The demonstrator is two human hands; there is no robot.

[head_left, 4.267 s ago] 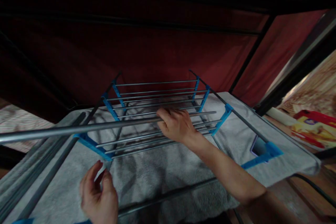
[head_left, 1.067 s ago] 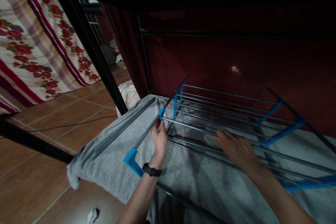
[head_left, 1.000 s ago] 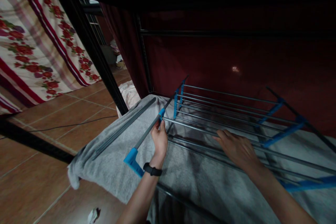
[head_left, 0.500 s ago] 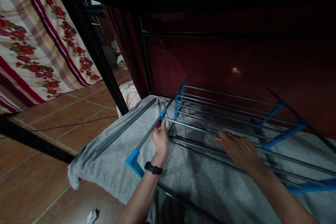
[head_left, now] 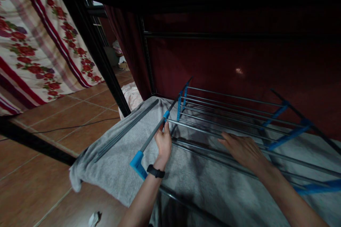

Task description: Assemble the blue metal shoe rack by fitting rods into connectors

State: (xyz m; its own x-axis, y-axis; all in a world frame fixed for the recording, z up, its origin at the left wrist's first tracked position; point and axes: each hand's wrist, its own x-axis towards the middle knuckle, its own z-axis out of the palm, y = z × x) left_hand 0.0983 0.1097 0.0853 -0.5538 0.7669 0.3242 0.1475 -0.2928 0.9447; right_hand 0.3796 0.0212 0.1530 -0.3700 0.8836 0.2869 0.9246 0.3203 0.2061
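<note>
A rack of grey metal tubes with blue plastic joints lies on a grey blanket (head_left: 106, 181). My left hand (head_left: 163, 141), with a dark wristband, is closed around the joint where a blue connector (head_left: 166, 115) on the side pole (head_left: 153, 137) meets a long crossbar (head_left: 195, 127). My right hand (head_left: 241, 149) is closed over the same crossbar farther right; its fingertips curl round the tube. A blue corner piece (head_left: 137, 163) sits at the near end of the side pole. Behind, several thinner rods run between blue brackets (head_left: 179, 107).
Several loose grey tubes (head_left: 128, 129) lie at the blanket's left side. A black metal post (head_left: 106, 64) rises on the left and a dark red curtain (head_left: 213, 64) hangs behind. A cable (head_left: 77, 126) and a crumpled white scrap (head_left: 93, 219) lie on the tiled floor.
The near end of the side pole, with its blue corner piece, has shifted slightly right. My left hand has moved a little the same way; my right hand has barely moved.
</note>
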